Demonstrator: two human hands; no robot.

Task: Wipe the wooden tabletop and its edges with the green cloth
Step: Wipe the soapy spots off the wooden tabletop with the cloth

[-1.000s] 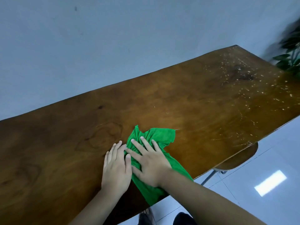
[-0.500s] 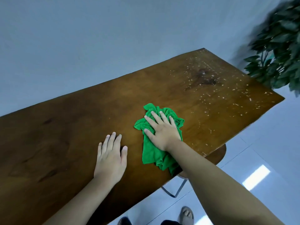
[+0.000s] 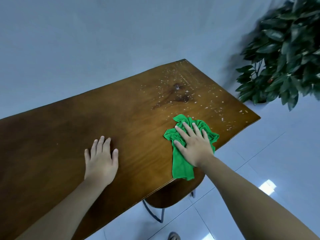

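A long wooden bench runs slantwise along a pale wall, its varnished top dark and glossy on the left end. The right end is littered with pale specks around a dark knot. A leafy plant stands on the tiled floor just past that far end, and a round wooden stool is tucked under the near edge.

The green cloth lies bunched on the right part of the top, close to the near edge. Its tail trails back towards the person and reaches the rim. The person's right hand lies flat on it with fingers straight and slightly spread, pressing the cloth to the wood rather than clutching it. The left hand rests flat on bare wood well to the left, fingers together and holding nothing, apparently as a brace.

The cloth looks light, soft and thoroughly limp. It creases into folds under the palm and has no shape of its own, so it should go wherever the hand pushes it. On so smooth a finish it probably slides easily, and the looser corners may drag behind or fold under. A flat palm over the bunched middle seems the sensible hold for the open top. For the edges, the better grip is likely to be the cloth wrapped over the rim and pinched between thumb and fingers. The specks appear loose and small, and they could scatter to the floor if swept too briskly.
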